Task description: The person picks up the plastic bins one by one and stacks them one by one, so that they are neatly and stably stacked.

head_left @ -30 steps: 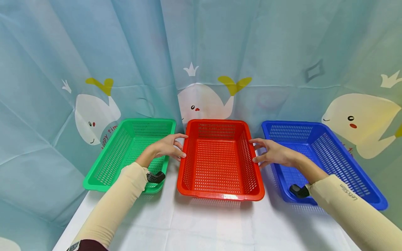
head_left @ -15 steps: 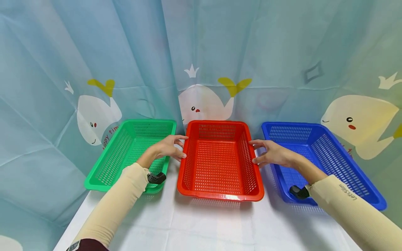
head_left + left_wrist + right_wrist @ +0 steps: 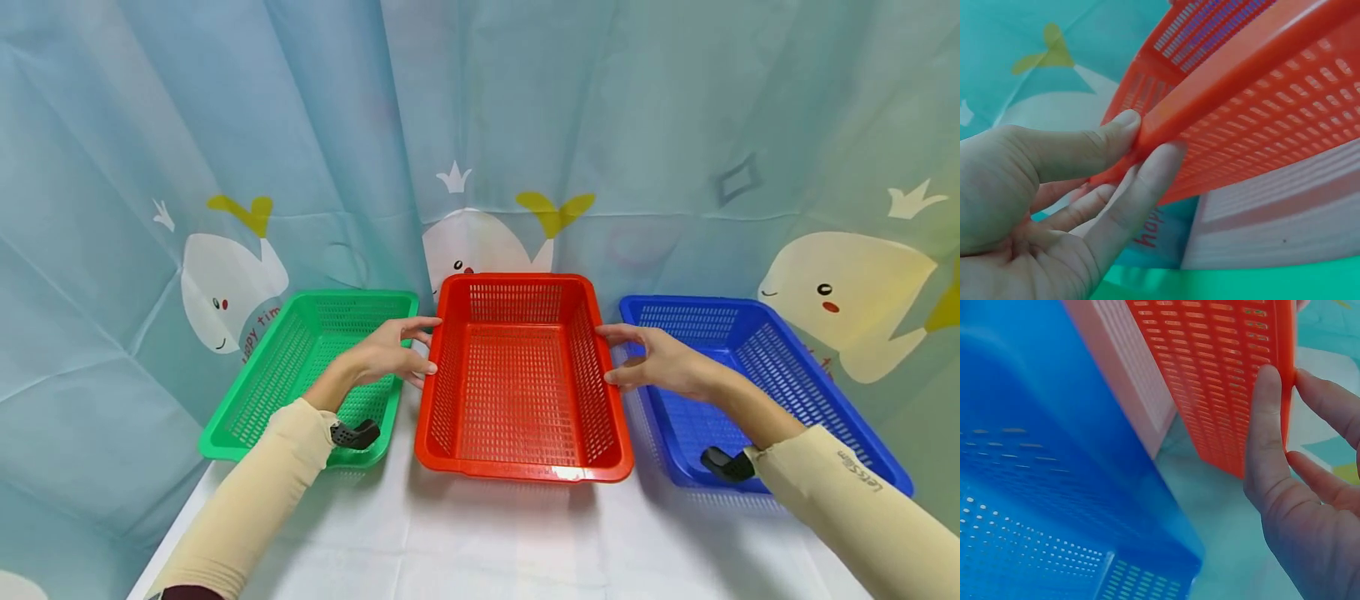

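Observation:
A red plastic basket (image 3: 517, 472) with slotted walls stands in the middle of the head view, nothing inside it. My left hand (image 3: 390, 350) pinches its left rim; in the left wrist view the thumb (image 3: 1100, 140) lies on one side of the rim and the fingers on the other. On the opposite side my right hand (image 3: 663, 362) grips the right rim between thumb and fingers, as the right wrist view also shows. The basket's underside is raised above the white table cloth (image 3: 465, 542), seen from both wrists.
A green basket (image 3: 273, 383) stands at the left, under my left forearm. To the right is a blue basket (image 3: 787, 375), partly behind my right forearm. A blue curtain (image 3: 510, 100) with whale prints hangs close behind all three.
The red basket has risen off the table between both hands, its far rim now covering more of the middle whale. The head view has shifted slightly.

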A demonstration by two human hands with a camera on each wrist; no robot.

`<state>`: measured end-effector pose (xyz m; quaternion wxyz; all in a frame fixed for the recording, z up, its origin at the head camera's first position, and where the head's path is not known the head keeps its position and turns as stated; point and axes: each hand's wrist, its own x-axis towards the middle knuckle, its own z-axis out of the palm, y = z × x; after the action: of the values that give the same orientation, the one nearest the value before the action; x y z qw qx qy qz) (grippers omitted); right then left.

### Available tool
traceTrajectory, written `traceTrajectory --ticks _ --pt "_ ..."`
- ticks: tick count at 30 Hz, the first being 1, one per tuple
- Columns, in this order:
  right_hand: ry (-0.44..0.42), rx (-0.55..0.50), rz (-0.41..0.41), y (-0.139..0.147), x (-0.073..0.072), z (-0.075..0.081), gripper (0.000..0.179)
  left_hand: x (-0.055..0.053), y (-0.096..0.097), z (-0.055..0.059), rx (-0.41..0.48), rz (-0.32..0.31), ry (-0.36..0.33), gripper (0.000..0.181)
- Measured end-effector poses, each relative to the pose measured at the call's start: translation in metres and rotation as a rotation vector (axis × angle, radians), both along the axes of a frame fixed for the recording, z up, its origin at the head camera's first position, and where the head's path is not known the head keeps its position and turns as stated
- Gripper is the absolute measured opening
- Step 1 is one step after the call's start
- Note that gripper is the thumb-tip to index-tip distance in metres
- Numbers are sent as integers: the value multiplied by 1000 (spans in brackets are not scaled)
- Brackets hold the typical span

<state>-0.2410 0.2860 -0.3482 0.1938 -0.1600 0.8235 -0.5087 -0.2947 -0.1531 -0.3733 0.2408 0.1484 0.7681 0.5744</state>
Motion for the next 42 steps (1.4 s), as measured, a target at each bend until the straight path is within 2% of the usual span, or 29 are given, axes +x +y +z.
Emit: traceTrajectory --ticks 12,21,30,36,42 --pt "93 22 -25 3 10 25 82 13 -7 30 70 38 26 80" --pt "109 7 -21 -1 18 33 83 20 -11 38 75 22 42 82" --pt "106 -17 -27 -6 20 36 83 24 -20 43 83 13 54 80" --pt "121 -30 -12 -15 22 41 83 29 -31 51 72 -2 76 81" --pt "145 -13 -7 -32 23 49 82 36 -51 62 44 1 110 81"
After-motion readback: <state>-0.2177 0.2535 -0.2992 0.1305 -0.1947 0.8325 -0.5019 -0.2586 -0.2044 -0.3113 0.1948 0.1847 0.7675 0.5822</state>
